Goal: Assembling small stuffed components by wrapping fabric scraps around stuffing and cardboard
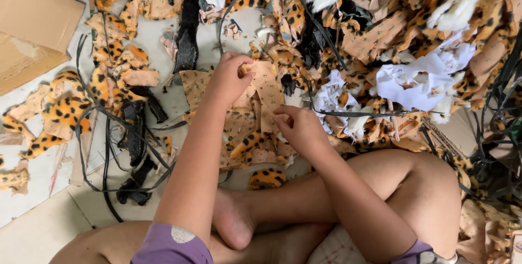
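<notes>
My left hand (231,79) pinches the top edge of a tan, dotted piece of leopard-print fabric (265,92) that lies inside out on the floor in front of me. My right hand (298,128) grips the lower right part of the same piece, fingers curled on it. More small leopard-print scraps (250,144) lie under and beside that piece. I sit cross-legged on the floor, with my bare foot (234,220) below my hands.
A big heap of leopard-print, white fluffy and black scraps (402,41) fills the upper right. Black strips and cords (136,139) and orange spotted pieces (65,114) lie at left. Flattened cardboard (32,30) sits at the upper left.
</notes>
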